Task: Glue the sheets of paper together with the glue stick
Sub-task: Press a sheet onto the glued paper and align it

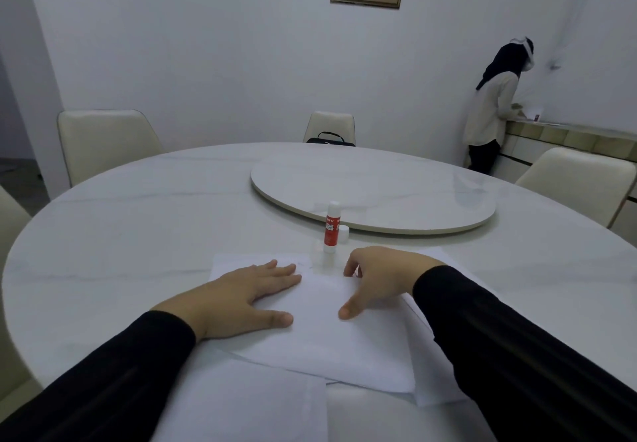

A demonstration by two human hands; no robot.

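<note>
Several white paper sheets (331, 345) lie overlapped on the round marble table (138, 221) in front of me. My left hand (248, 293) rests flat on the top sheet's left part, fingers spread. Over that sheet's far right part is my right hand (375, 278), fingers curled down at its edge and thumb touching the paper; I cannot tell whether it pinches the edge. Just beyond the sheets a red and white glue stick (331, 226) stands upright and uncapped. Its white cap (343, 234) sits right beside it.
A large lazy Susan (379, 190) sits behind the glue stick. Cream chairs (103, 142) ring the table; a black bag (330, 139) rests on the far one. A person (493, 111) stands at a counter at the far right, back turned.
</note>
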